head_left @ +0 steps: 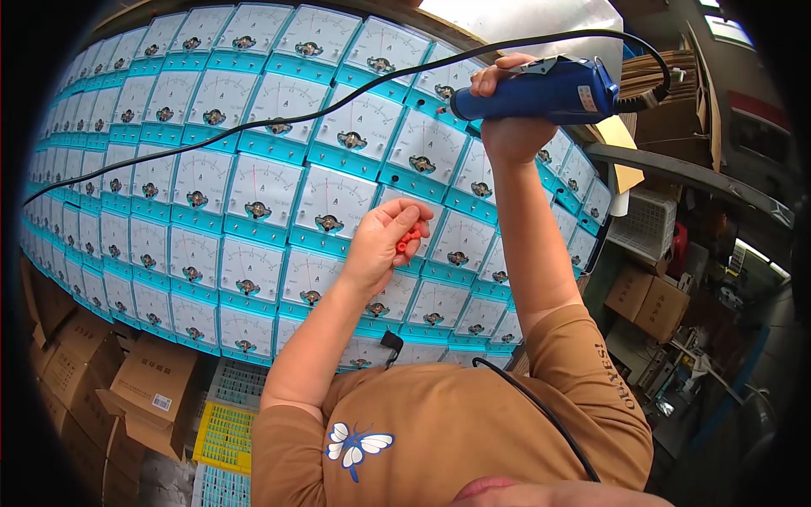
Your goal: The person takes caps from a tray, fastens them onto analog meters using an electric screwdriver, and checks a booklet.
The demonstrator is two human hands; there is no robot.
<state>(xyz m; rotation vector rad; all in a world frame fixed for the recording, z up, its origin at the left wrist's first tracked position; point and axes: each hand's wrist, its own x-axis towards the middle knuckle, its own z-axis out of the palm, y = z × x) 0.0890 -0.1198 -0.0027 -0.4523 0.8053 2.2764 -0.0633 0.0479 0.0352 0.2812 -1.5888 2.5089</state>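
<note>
My left hand [382, 241] is closed around several small red plastic pieces [408, 240], held between thumb and fingers above the rows of meters. My right hand [517, 139] grips a blue corded electric screwdriver [536, 95], lying sideways with its tip pointing left. At that tip a small reddish bit shows, over the teal edge of a meter. Beneath both hands spread many analog ammeters [336, 196] with white dials marked A, red needles and teal bases. Each has an exposed metal mechanism at the bottom of its dial.
A black cable [245, 127] runs from the screwdriver across the meters to the left. Cardboard boxes [155, 372] and a yellow crate [224, 435] stand at lower left. On the right are a white basket [646, 221] and more cartons [649, 302].
</note>
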